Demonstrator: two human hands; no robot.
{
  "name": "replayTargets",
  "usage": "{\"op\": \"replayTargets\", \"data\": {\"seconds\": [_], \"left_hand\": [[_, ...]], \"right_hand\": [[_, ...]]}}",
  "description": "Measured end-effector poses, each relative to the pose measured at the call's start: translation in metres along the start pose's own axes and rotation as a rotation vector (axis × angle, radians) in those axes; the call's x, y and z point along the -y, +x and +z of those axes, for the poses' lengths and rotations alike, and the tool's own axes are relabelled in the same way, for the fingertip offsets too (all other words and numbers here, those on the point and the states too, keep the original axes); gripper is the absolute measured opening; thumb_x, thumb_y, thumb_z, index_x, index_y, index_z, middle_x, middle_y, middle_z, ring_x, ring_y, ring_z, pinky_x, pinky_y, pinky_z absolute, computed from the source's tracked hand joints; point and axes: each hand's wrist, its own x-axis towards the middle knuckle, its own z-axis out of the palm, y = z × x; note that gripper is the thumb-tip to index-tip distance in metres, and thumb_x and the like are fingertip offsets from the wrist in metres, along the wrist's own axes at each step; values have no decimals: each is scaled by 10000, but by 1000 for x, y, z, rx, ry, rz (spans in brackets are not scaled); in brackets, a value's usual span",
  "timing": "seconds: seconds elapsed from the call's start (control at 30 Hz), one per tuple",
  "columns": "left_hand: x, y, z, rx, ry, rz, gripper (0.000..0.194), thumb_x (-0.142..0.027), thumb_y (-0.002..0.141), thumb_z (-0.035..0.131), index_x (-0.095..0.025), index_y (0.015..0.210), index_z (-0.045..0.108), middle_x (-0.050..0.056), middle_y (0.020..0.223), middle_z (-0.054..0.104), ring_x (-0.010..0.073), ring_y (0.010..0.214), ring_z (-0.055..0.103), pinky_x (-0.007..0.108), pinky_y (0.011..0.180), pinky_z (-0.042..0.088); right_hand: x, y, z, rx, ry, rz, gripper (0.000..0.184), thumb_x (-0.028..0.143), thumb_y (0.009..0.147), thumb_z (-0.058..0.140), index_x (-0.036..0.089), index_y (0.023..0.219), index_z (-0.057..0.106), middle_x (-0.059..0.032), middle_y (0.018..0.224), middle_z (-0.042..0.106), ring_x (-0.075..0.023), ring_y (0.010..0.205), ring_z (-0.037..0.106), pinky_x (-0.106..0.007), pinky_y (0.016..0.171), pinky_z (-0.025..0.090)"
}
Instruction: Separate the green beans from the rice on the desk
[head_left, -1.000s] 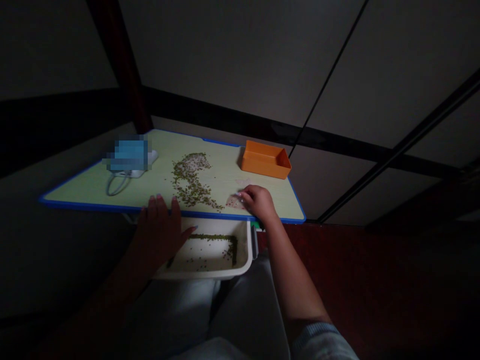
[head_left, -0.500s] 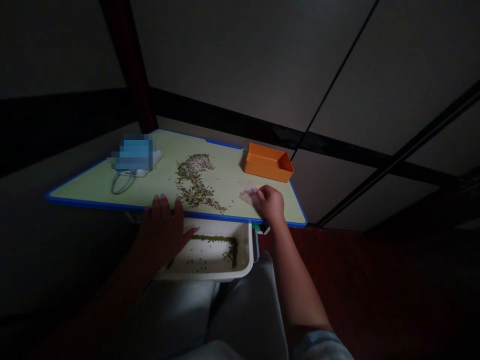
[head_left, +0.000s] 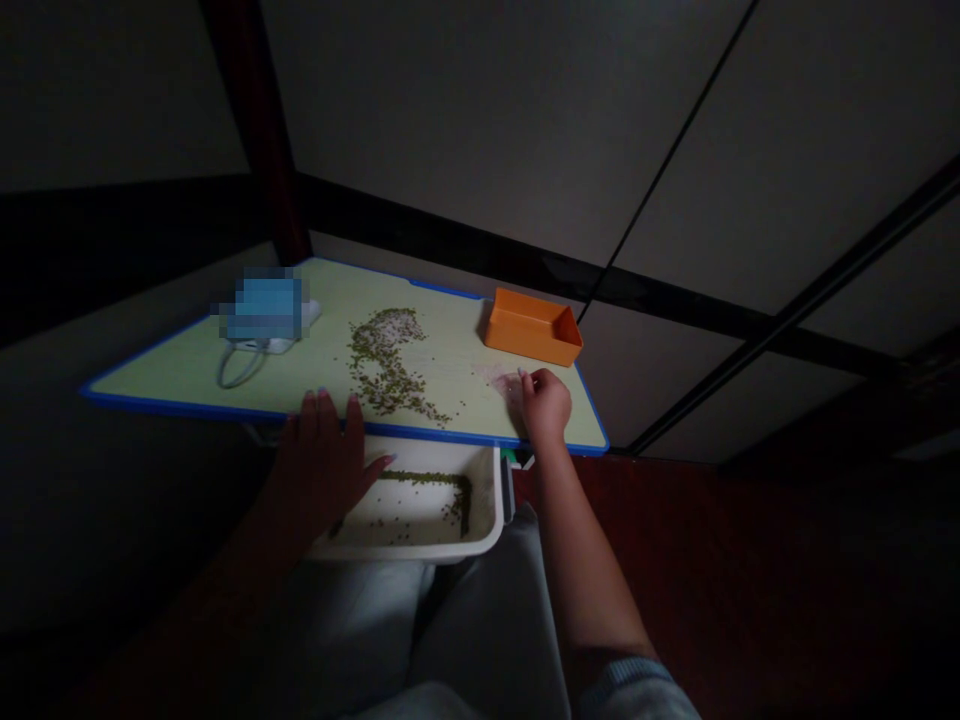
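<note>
My left hand lies with fingers stretched out over the front edge of a pale green tabletop with a blue rim. Its thumb reaches above a white drawer under the tabletop, where small green beans line the back and right side. More green beans lie scattered mid-table, mixed with whitish grains at the far end. My right hand is closed in a pinch at the table's right, beside a pale pinkish patch, too blurred to identify. Whatever its fingers hold is hidden.
An orange open box stands at the back right of the table. At the left lies a blurred-out blue item on a white base, with a grey loop in front. Cabinet panels rise behind the table.
My right hand has shifted slightly right and its wrist has turned, the fingertips now pointing more upward. The pale patch beside it looks smaller. My left hand stays on the edge.
</note>
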Motion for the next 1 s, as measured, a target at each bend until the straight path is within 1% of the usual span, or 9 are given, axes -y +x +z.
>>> {"op": "replayTargets", "data": {"seconds": [0.1,0.2,0.37,0.63,0.83,0.93,1.0], "left_hand": [[-1,0,-1,3,10,-7,818,-517,803,490,-5,1420,330,381,1481,353,493,1435,293,619,1083,332],[-3,1,-4,19,6,-16,814,-505,803,499,10,1411,333,398,1471,348,496,1431,297,612,1092,320],[-6,2,-11,61,12,-19,799,-484,806,507,40,1389,352,439,1444,337,520,1406,326,598,1094,320],[-7,3,-10,84,43,-29,802,-498,799,507,25,1389,359,417,1444,360,511,1394,348,575,1083,336],[-7,3,-10,102,21,-38,838,-493,785,537,34,1402,328,433,1454,328,521,1408,318,586,1114,288],[-7,3,-10,109,21,-38,831,-490,794,531,30,1408,322,431,1458,326,522,1413,308,585,1120,280],[-7,2,-9,107,35,-35,824,-492,802,520,28,1410,320,429,1457,329,520,1414,308,583,1121,281]], "right_hand": [[4,1,2,24,-83,-46,287,399,925,533,206,771,678,-93,774,717,-182,626,572,-282,563,270],[6,2,4,56,-133,-61,293,397,938,513,202,800,684,-99,789,723,-191,634,584,-286,561,271],[9,2,4,45,-122,-78,319,415,942,501,203,788,684,-92,777,725,-185,626,583,-286,557,260],[13,-1,1,120,-146,-46,315,413,944,496,202,809,688,-89,807,729,-189,670,601,-288,575,259],[17,3,3,147,-220,-17,311,414,951,500,199,829,689,-69,833,738,-170,686,606,-281,575,241],[24,6,5,171,-251,-41,309,416,952,499,197,848,689,-72,861,740,-173,710,619,-282,582,252],[31,6,7,184,-258,-84,311,414,956,493,192,856,686,-75,864,737,-175,721,625,-280,595,266]]}}
